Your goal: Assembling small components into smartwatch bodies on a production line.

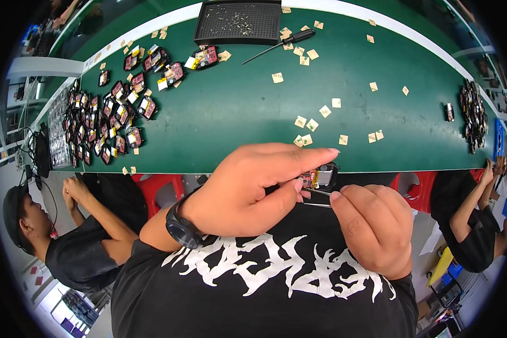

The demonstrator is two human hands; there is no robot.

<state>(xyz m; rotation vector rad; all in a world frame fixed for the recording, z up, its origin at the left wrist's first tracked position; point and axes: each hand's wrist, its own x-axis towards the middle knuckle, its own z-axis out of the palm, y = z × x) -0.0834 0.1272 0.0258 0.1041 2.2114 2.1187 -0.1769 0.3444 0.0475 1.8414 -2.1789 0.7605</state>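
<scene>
My left hand [248, 191] grips a small black-cased electronic device [325, 177] at the table's near edge. A red circuit board, yellow tape and a silver battery show in its open case; the fingers hide part of it. Between the closed thumb and fingers of my right hand [374, 222] is a thin metal tool [318, 192], possibly tweezers. Its tip reaches the device's near side beside my left fingertips, where I cannot make out what it touches.
Many similar open devices [118, 112] crowd the table's left, with more dark units [473, 115] at the far right. Beyond my hands lie small beige squares [311, 124], a black screwdriver [281, 45] and a black tray [236, 36] with small metal parts. People sit at both sides.
</scene>
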